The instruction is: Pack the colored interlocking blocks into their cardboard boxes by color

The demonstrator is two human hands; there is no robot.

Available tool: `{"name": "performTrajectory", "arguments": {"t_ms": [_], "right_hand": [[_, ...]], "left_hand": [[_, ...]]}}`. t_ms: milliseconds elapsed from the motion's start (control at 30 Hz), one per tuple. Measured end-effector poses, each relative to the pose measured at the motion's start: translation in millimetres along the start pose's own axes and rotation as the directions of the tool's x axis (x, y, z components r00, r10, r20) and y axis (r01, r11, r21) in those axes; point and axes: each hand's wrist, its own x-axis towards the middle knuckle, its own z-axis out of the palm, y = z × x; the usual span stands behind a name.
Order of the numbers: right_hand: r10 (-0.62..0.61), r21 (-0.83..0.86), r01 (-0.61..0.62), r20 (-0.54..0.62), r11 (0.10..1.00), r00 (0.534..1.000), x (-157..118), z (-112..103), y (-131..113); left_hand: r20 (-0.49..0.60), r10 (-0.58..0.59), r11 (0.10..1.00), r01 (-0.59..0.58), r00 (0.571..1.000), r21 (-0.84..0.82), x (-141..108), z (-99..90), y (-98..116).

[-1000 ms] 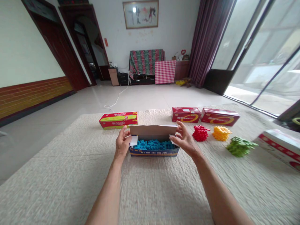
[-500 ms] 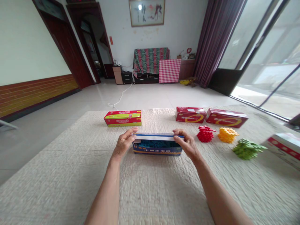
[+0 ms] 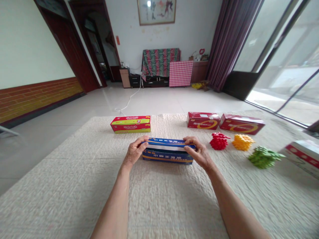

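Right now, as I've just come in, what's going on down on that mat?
Someone's left hand and right hand hold the two ends of the lid of a blue box. The lid is folded over, not yet shut: a gap shows along the front. To the right sit red, yellow and green toy pieces, on the same mat.

Five boxes (image 3: 167, 157) — three plastic clusters (image 3: 218, 141) — one framed picture (image 3: 157, 12)
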Motion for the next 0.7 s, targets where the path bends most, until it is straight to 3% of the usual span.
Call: {"name": "performTrajectory", "arguments": {"t_ms": [333, 700], "right_hand": [[-0.018, -0.032, 0.018, -0.002, 0.999, 1.000, -2, 5, 2], [-0.029, -0.031, 0.027, -0.052, 0.999, 0.998, -3, 11, 6]], "left_hand": [[0.071, -0.050, 0.997, 0.054, 0.996, -0.047, -4, -6.8, -1], [0.043, -0.091, 0.996, 0.092, 0.995, -0.022, -6, -2.5, 0]]}}
